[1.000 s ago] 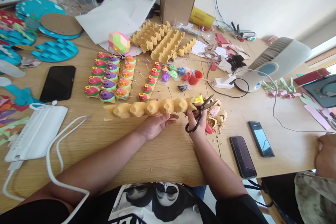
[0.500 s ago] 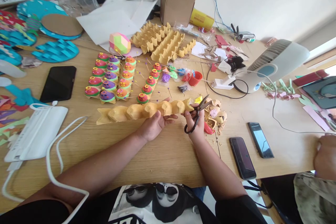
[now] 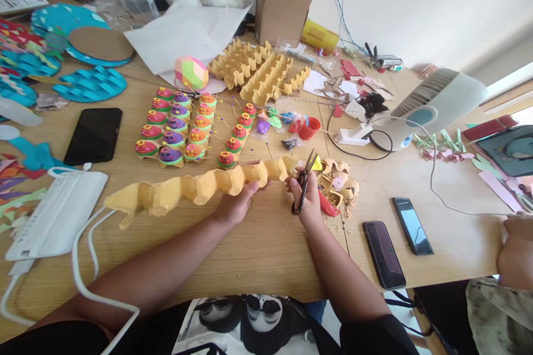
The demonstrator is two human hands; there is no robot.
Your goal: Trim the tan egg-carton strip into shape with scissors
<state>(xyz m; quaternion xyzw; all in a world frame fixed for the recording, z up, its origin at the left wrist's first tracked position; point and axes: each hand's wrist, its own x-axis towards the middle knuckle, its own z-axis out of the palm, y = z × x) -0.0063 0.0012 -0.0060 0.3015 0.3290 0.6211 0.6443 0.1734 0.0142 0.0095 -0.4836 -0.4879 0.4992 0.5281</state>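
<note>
Right hand [image 3: 307,203] holds scissors [image 3: 303,179] at strip [image 3: 195,191] edge.

A craft workroom: table [image 3: 270,244] strewn with egg cartons [image 3: 258,69], paper cutouts [image 3: 89,82].

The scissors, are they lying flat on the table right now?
No, the right hand holds the scissors raised, blades at the end of the egg carton strip gripped by the left hand.

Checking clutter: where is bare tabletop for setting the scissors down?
Bare wood: near edge of the table, toward the person from the left hand and right hand; also right of the phones. Crowded: scraps beside the scissors, painted cups behind the carton strip.
</note>
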